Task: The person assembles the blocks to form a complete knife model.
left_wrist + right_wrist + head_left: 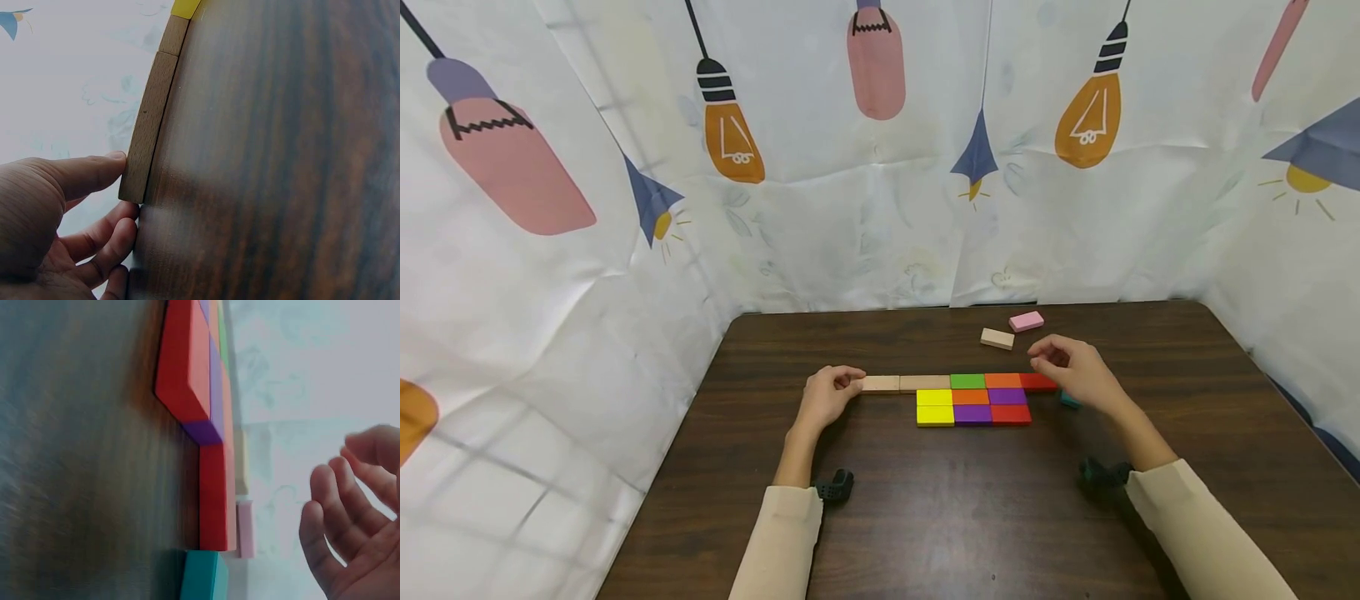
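Observation:
My left hand (829, 393) is at the left end of a long row of blocks. In the left wrist view its thumb touches the top edge of the end wooden block (147, 119), and other fingers lie against that block's end. My right hand (1075, 372) hovers over the row's right end, above a red block (1037, 382), fingers loosely bent and holding nothing. A second wooden block (925, 383), a green block (967, 381) and an orange block (1003, 381) fill the row between. Yellow blocks (935, 415), purple, orange and red ones lie in two shorter rows against its near side.
A teal block (199, 575) sits just beyond the row's right end, partly under the right hand in the head view. Farther back on the brown table (880, 517) lie a loose wooden block (997, 338) and a pink block (1026, 322). A patterned curtain (865, 208) hangs behind.

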